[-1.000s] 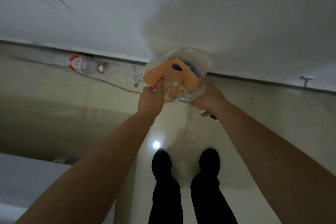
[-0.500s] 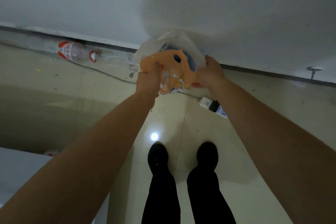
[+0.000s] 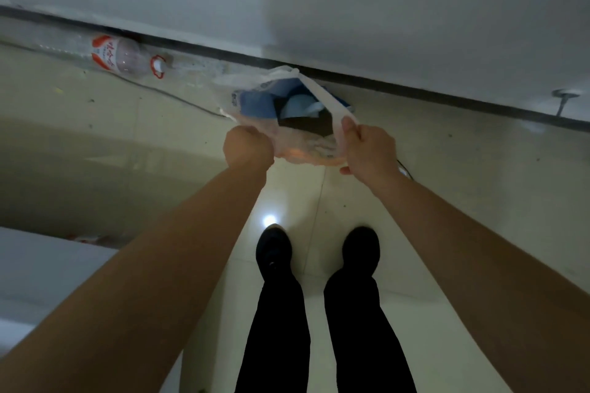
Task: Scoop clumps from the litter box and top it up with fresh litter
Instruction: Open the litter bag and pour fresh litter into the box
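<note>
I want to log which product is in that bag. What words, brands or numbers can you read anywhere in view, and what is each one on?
Bottle lying on its side: white characters on its red label, too blurred to read.
Blue pack inside the plastic bag: small white print near its left edge, too blurred to read.
No other text, number or sign shows.
</note>
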